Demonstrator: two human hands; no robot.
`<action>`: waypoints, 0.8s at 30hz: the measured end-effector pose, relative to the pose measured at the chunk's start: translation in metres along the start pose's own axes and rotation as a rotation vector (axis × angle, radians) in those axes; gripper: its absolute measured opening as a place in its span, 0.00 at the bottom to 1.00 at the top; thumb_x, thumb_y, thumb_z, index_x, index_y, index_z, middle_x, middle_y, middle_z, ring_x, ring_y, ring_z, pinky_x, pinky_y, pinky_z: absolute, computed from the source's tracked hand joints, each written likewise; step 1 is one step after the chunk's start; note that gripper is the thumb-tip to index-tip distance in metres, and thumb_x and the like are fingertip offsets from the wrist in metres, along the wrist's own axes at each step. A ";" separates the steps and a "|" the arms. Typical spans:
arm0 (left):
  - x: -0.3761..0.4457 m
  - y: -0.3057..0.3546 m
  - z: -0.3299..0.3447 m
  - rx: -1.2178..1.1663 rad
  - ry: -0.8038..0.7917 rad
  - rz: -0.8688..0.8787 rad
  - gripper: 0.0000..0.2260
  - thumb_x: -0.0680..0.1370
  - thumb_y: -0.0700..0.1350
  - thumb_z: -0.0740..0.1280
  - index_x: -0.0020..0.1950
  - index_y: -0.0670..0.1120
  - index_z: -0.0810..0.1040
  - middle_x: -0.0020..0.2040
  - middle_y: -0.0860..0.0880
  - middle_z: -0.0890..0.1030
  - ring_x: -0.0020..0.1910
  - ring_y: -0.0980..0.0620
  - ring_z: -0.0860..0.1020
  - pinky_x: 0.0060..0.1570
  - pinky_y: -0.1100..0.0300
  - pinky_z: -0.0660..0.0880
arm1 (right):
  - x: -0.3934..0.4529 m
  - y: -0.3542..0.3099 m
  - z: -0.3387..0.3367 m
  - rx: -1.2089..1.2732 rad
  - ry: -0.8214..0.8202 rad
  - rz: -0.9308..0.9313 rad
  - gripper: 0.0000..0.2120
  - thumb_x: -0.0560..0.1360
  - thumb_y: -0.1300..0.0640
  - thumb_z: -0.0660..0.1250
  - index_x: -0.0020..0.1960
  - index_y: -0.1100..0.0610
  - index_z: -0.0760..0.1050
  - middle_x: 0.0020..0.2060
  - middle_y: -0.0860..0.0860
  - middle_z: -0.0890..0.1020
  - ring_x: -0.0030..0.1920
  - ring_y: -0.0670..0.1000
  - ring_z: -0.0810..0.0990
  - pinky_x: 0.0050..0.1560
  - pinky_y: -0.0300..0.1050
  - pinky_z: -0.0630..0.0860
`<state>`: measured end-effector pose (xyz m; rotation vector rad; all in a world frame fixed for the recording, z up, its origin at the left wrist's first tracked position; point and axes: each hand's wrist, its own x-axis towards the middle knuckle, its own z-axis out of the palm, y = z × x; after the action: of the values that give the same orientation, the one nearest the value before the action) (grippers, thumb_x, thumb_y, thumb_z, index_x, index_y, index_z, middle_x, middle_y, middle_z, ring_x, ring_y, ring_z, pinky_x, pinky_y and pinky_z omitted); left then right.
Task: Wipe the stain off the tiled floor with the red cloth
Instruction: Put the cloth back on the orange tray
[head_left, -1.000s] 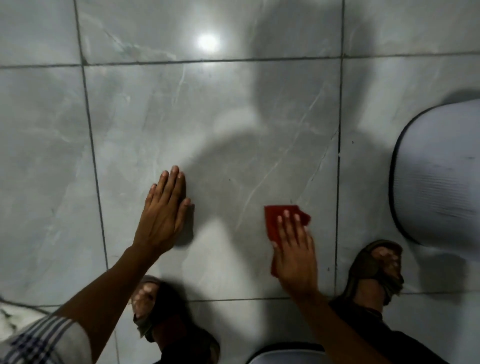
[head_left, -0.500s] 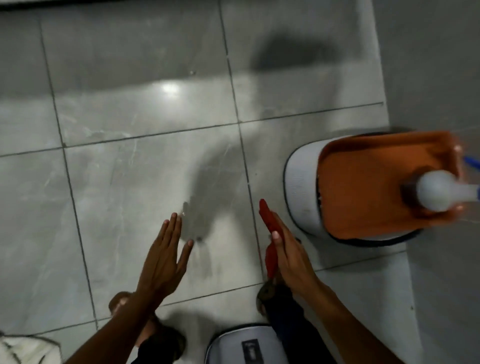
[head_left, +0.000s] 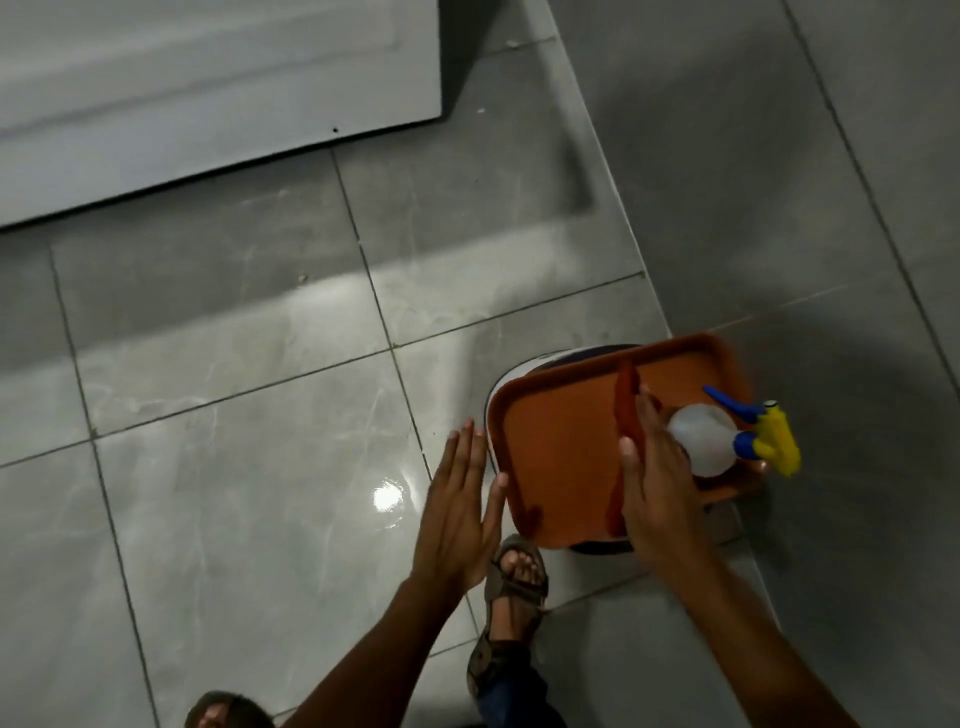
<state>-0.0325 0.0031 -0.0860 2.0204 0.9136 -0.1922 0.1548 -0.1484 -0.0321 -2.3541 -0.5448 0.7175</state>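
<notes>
The right hand (head_left: 662, 488) is holding the red cloth (head_left: 623, 415) over the orange tray (head_left: 561, 457). The cloth is showing edge-on as a narrow red strip running along the thumb side of the hand, from above the fingertips down toward the tray's near rim. The fingers are lying straight and close together against the cloth, with the thumb on its near side, so the hand is pinching it flat rather than balling it up. Whether the cloth is touching the tray surface cannot be told.

The left hand (head_left: 460, 509) is hovering flat with its fingers extended and together, empty, just beside the tray's left rim; the thumb tip is looking very close to the rim, though contact is unclear.

The tray is sitting on a white rounded stool (head_left: 506, 376) with a dark edge, of which only a sliver is showing past the tray's far-left corner. On the tray's right side, a translucent spray bottle (head_left: 701, 439) with a blue and yellow trigger head (head_left: 769, 439) is lying partly behind the right hand.

The grey tiled floor (head_left: 249, 467) is spreading out to the left, glossy, with 1 bright light reflection near the left hand. A sandalled foot (head_left: 517, 571) is standing below the tray, between the 2 forearms. A pale panel (head_left: 208, 78) is filling the upper left.
</notes>
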 end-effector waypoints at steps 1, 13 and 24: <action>0.008 0.006 0.006 0.005 -0.004 0.027 0.33 0.88 0.62 0.45 0.91 0.52 0.43 0.92 0.54 0.40 0.91 0.56 0.38 0.92 0.49 0.49 | 0.019 0.006 0.011 -0.081 -0.042 -0.020 0.32 0.89 0.38 0.49 0.91 0.42 0.47 0.90 0.48 0.58 0.88 0.54 0.60 0.86 0.65 0.63; 0.041 -0.016 0.050 0.304 -0.050 0.140 0.38 0.86 0.66 0.36 0.88 0.43 0.33 0.90 0.43 0.32 0.91 0.46 0.34 0.90 0.45 0.37 | 0.057 0.064 0.107 -0.693 -0.025 -0.293 0.38 0.90 0.38 0.48 0.92 0.57 0.42 0.92 0.59 0.45 0.92 0.59 0.47 0.90 0.62 0.51; 0.016 0.022 -0.080 0.227 0.067 0.167 0.33 0.90 0.62 0.44 0.91 0.51 0.37 0.91 0.53 0.35 0.90 0.55 0.32 0.91 0.47 0.40 | 0.017 -0.037 0.045 -0.657 -0.192 -0.240 0.40 0.87 0.36 0.42 0.91 0.58 0.46 0.90 0.57 0.52 0.91 0.58 0.51 0.91 0.62 0.47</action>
<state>-0.0222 0.0662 -0.0309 2.3139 0.7881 -0.1414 0.1334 -0.0927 -0.0434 -2.7435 -1.2860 0.7318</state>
